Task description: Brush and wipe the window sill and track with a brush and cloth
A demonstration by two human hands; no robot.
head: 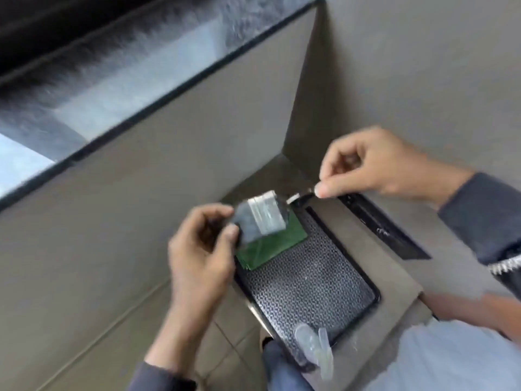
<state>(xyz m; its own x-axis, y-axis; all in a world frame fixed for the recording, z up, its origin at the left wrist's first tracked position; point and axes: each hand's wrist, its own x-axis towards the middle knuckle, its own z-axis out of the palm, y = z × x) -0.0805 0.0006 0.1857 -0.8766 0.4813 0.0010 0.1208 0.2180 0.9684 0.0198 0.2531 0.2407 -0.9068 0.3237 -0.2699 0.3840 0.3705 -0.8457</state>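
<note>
Prep step, I'd say: your left hand (201, 244) pinches the brush (260, 218) by its bristle end, right hand (375, 167) nips the handle tip, over the tray (352, 266). Green cloth (270, 244) lies in it. Next: regrip handle, head for the window track (118, 128).

**Soft daylight, smeared picture**

Pale, cool daylight comes in at the upper left, where the window glass (25, 162) is washed out almost to white. The grey wall (423, 66) is evenly lit, with a gentle shadow in the corner and no hard edges. Motion blur smears most of the view: the dark frame (180, 80) streaks, and the left hand (203, 249) and right hand (386, 165) are soft-edged. Straight lines lean and bow from the wide lens. No strong glare elsewhere.
</note>
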